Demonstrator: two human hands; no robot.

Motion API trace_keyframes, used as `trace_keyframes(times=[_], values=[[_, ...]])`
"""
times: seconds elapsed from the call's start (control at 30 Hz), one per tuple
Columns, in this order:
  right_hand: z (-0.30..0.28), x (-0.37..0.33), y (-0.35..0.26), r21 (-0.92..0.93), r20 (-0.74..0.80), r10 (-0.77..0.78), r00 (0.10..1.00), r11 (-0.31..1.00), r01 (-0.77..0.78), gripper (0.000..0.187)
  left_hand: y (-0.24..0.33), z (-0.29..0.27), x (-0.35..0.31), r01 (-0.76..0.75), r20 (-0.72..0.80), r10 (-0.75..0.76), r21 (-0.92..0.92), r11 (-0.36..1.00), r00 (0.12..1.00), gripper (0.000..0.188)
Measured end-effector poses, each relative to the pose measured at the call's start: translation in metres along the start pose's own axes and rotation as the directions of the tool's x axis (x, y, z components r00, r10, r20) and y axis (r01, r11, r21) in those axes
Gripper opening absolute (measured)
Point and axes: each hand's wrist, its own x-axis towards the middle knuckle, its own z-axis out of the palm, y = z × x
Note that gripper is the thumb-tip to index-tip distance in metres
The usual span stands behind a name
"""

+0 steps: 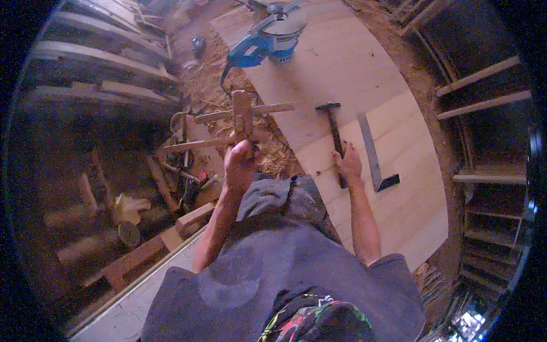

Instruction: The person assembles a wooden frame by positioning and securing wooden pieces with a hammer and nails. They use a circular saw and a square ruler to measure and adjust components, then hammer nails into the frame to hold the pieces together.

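Observation:
My left hand [241, 162] is closed round the lower end of a wooden marking gauge [241, 111], a block with two thin bars crossing it, held up off the table's left edge. Over on the right, my right hand [349, 164] grips the dark handle of a hammer [329, 106] that lies on the pale wooden tabletop [393, 142]. The hammer's head points away from me. Just right of it lies a try square [370, 149] with a grey metal blade and a dark stock at its near end.
A blue power saw [268, 43] stands at the tabletop's far left. Wood shavings [273, 145] cover the ground beside the table. Stacked boards [108, 60] fill the far left, and offcuts and tools lie below them. Wooden shelving [490, 179] runs along the right.

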Motion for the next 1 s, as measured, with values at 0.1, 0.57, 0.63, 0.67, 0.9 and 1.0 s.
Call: trace_keyframes(times=[0.1, 0.57, 0.63, 0.67, 0.9, 1.0], values=[[0.031, 0.001, 0.006, 0.007, -0.207, -0.048, 0.977, 0.999, 0.051, 0.058, 0.0, 0.014, -0.002, -0.229, 0.101, 0.226, 0.71, 0.665, 0.969, 0.023], [-0.15, -0.066, -0.14, 0.846, -0.226, -0.257, 0.94, 0.427, 0.32, 0.037, 0.014, 0.057, 0.01, -0.049, -0.087, 0.1, 0.46, 0.887, 0.991, 0.075], [-0.157, -0.045, -0.152, 0.484, -0.144, -0.471, 0.87, 0.734, 0.477, 0.035, 0.015, 0.062, 0.014, -0.046, -0.092, 0.1, 0.465, 0.884, 0.991, 0.076], [-0.155, -0.042, -0.151, 0.424, 0.07, -0.4, 0.914, 0.841, 0.336, 0.033, 0.015, 0.05, 0.019, 0.001, -0.106, 0.053, 0.454, 0.891, 0.993, 0.076], [-0.146, -0.057, -0.143, 0.865, 0.118, -0.129, 0.985, 0.5, -0.038, 0.042, 0.037, 0.049, 0.015, -0.043, -0.098, 0.065, 0.215, 0.976, 0.993, 0.05], [-0.133, -0.057, -0.138, 0.804, -0.1, -0.11, 0.989, 0.576, 0.146, 0.046, 0.035, 0.045, 0.025, -0.008, 0.068, 0.015, -0.097, 0.995, 0.998, 0.037]])
